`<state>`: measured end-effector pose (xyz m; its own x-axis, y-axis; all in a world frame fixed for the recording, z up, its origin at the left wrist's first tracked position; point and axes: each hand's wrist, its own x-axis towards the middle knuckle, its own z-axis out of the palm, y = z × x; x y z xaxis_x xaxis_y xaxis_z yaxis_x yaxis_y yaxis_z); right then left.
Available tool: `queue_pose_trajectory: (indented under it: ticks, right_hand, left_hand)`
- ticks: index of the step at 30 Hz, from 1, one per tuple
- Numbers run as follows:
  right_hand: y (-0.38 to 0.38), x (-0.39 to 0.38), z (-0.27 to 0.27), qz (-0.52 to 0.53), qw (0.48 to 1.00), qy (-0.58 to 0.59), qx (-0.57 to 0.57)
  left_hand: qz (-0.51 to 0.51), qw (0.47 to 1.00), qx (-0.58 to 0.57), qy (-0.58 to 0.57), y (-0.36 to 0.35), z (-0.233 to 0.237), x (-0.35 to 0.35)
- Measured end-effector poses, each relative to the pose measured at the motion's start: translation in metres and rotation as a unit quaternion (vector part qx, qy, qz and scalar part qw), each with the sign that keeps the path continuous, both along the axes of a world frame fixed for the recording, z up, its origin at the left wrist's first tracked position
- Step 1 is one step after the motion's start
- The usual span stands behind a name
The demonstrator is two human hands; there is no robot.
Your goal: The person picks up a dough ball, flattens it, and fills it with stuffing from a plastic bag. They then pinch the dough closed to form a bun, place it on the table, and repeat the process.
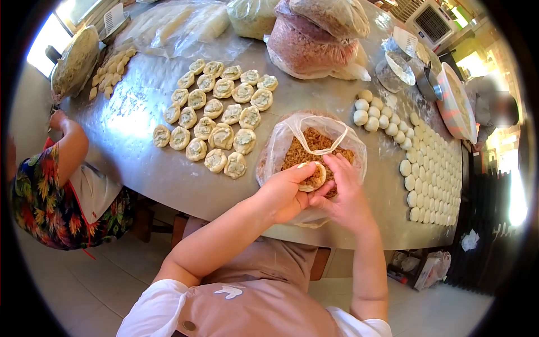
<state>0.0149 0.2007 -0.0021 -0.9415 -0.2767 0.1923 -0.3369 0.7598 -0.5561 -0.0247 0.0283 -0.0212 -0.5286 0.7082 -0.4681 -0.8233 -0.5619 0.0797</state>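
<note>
My left hand (284, 191) is closed around a round of dough (313, 177) cupped open, with brown crumbly filling inside it. Its thumb lies along the dough's upper edge. At the other side, my right hand (343, 194) curls its fingers against the same dough. Both hands are over a clear plastic bag (273, 147) whose mouth is spread, showing a mass of brown filling (306, 145). The bag's twisted rim crosses just beyond my fingertips.
Filled buns (223, 136) lie in rows to the left, and dough balls (432, 174) to the right. Bags of filling (306, 53) stand at the back. A large basin (456, 106) is at the far right. One person (70, 191) is at the left edge, another (485, 104) at right.
</note>
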Motion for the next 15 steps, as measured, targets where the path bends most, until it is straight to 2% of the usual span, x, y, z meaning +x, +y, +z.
queue_pose_trajectory:
  ticks: [3, 5, 6, 9, 12, 15]
  right_hand:
    - [-0.007, 0.003, -0.01, -0.01, 0.999, 0.037, 0.013]
    - [-0.01, 0.002, -0.021, -0.019, 0.997, 0.071, 0.021]
    - [-0.015, 0.0, -0.021, -0.019, 0.996, 0.09, -0.014]
    - [-0.021, -0.002, -0.015, -0.02, 0.993, 0.114, 0.032]
    - [-0.029, -0.002, -0.017, -0.039, 0.993, 0.106, 0.04]
    - [-0.028, -0.002, -0.017, -0.036, 0.995, 0.092, 0.001]
  left_hand:
    - [-0.044, 0.999, -0.009, 0.005, -0.002, 0.015, 0.001]
    - [-0.048, 0.998, 0.032, 0.032, 0.003, -0.012, 0.006]
    - [-0.049, 0.996, 0.053, 0.046, 0.004, -0.017, 0.007]
    - [-0.042, 0.994, 0.061, 0.085, 0.001, -0.02, 0.009]
    - [-0.061, 0.995, -0.043, 0.069, 0.004, -0.003, 0.007]
    - [-0.064, 0.989, -0.12, 0.055, 0.007, 0.012, 0.008]
